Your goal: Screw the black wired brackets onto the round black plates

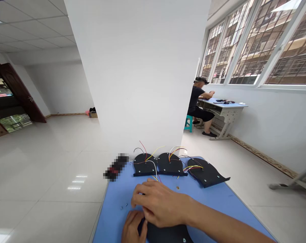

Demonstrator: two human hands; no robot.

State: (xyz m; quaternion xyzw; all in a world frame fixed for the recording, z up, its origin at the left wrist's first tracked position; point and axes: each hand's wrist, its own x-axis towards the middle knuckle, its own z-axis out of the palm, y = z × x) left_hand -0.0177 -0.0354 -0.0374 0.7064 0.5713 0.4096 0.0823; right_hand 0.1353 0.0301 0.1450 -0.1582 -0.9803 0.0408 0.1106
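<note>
My right hand (158, 204) reaches across from the right and lies over a black flat part (168, 234) at the near edge of the blue table (219, 202), fingers curled on its left end. My left hand (132, 227) grips the same part from below left. Thin wires run out from under my right fingers. Three more black rounded parts with coloured wires lie in a row at the far edge: left (144, 164), middle (170, 163), right (206, 172).
Small screws (124, 206) lie on the table left of my hands, another (177, 187) lies further back. A white pillar (140, 74) stands just behind the table. A person (200, 106) sits at a desk (226, 108) by the windows, far right.
</note>
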